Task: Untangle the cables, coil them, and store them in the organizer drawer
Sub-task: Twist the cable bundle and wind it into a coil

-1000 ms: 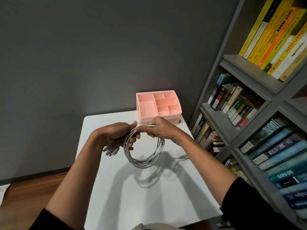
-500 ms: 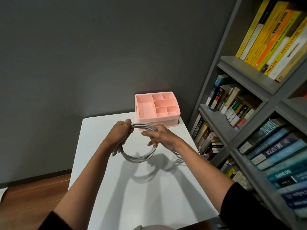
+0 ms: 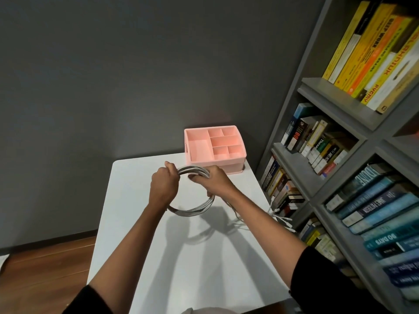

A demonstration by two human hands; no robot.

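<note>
we see the left hand [image 3: 163, 185] and right hand [image 3: 213, 180] both curled around 1 grey cable coil [image 3: 192, 210], held above the white table [image 3: 140, 223], near the pink organizer [image 3: 215, 163]. loose white cable ends [image 3: 281, 217] trail off the table's right edge.

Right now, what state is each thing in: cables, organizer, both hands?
cable coil: wound into a ring, held over the table.
loose cable ends: uncoiled, trailing off the table's right edge.
organizer: top compartments empty.
drawer: looks shut.
left hand: grips the coil's left side.
right hand: grips the coil's right side.
</note>
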